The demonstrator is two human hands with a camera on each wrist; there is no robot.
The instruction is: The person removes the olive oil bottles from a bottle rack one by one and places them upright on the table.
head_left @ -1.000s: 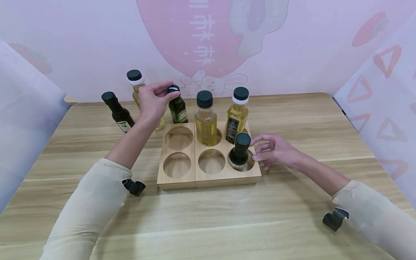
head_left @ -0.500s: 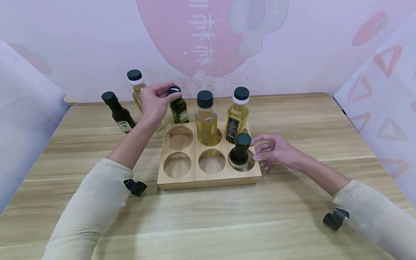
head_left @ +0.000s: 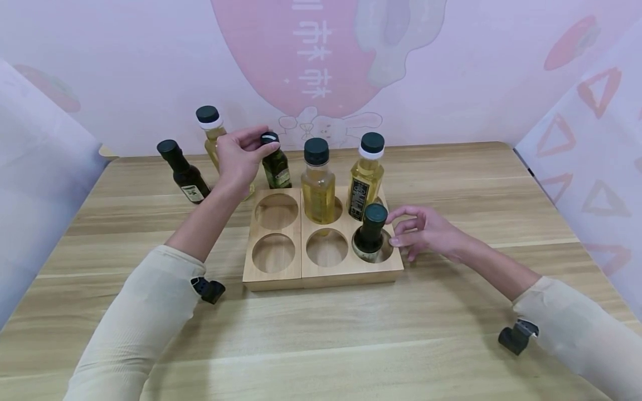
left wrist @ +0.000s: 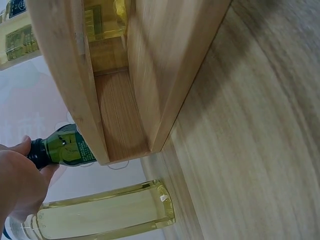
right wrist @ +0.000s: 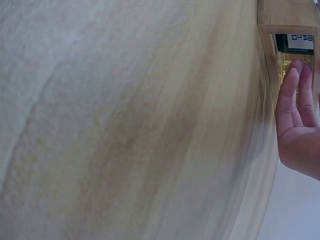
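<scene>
My left hand (head_left: 238,159) pinches the black cap of a small dark green glass bottle (head_left: 277,169) behind the wooden rack (head_left: 273,282). In the left wrist view the same green bottle (left wrist: 67,146) lies partly behind the rack's wall, with fingers at its neck. My right hand (head_left: 426,231) is at the rack's right side, fingers loosely bent and holding nothing. Its fingertips are close to the rack's edge; contact is unclear. A dark bottle (head_left: 372,234) with a black cap leans in the front right hole, near those fingers.
Two yellow oil bottles, one in the back middle hole (head_left: 318,192) and one with a black label (head_left: 365,186), stand in the rack's back row. Left of the rack are another dark bottle (head_left: 186,177) and a tall yellow oil bottle (head_left: 213,139), partly behind the left hand.
My left hand and the green bottle have shifted very slightly to the right since the earliest frame. The right hand has stayed in place.
</scene>
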